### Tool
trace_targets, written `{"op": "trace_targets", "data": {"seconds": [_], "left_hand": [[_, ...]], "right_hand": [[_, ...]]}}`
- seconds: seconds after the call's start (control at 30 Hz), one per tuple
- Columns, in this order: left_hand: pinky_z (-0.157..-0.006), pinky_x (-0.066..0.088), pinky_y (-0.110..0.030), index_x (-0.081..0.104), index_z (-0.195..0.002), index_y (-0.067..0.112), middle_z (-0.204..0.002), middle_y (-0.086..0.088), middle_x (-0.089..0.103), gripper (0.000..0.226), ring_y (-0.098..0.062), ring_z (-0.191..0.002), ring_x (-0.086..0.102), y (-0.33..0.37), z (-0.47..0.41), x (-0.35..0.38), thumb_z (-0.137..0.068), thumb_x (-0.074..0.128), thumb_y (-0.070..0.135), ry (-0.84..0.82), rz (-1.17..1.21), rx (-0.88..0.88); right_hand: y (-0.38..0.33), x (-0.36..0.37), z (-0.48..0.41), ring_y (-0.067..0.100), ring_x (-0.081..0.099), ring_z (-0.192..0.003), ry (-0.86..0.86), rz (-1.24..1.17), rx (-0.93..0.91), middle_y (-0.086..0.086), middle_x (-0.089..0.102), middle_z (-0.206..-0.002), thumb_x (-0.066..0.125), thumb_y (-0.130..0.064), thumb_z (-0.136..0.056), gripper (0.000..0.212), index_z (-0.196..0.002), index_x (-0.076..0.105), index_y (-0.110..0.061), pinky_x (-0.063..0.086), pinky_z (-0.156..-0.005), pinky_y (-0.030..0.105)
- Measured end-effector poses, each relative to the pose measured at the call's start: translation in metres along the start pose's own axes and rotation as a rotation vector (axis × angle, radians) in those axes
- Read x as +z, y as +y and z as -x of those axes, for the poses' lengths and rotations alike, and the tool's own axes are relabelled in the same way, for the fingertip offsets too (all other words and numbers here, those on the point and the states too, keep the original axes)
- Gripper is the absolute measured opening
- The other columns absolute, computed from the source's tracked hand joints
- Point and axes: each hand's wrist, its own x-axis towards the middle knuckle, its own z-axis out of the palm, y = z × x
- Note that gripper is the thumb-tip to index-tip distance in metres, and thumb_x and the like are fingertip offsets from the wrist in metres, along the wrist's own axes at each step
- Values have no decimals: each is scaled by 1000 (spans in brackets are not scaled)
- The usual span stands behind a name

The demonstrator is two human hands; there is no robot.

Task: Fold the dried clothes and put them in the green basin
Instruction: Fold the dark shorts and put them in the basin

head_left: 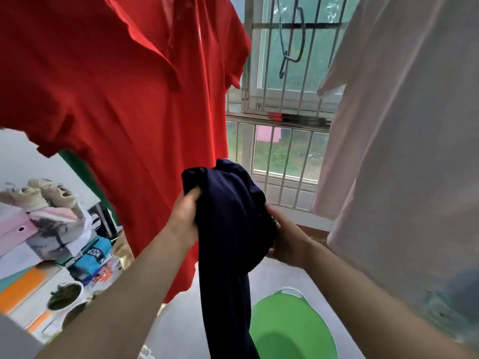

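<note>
Your left hand (185, 216) and right hand (286, 239) both clutch a bunched navy garment (228, 218) — the green basin (293, 330) sits below your grip.

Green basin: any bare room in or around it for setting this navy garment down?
The green basin shows bare inside, right of the hanging navy garment. Bare floor lies just beyond its rim. Crowded at left: boxes, shoes and bowls beside the red shirt.

A home balcony: hanging red shirt (124, 81), barred window (282, 99).
</note>
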Motion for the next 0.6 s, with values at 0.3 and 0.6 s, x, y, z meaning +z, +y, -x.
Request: {"op": "trace_targets", "data": {"seconds": [0.3,0.6], "left_hand": [[-59,56,-25,62,-106,8,-88,-10,70,21,-19,-72,70,-1,-27,-28,-97,44,14,-80,-45,-35],[-61,56,-24,62,-94,15,-78,-3,71,25,-16,-68,67,-2,-35,-65,-93,46,-3,-35,-282,134]], "right_hand": [[29,13,-22,18,55,-89,67,131,113,1,63,-96,80,-57,-51,62,-102,66,-24,42,-74,30],[-10,22,6,19,68,-85,65,-75,-95,5,72,-96,65,-38,-75,40,-109,68,-15,53,-82,32]]}}
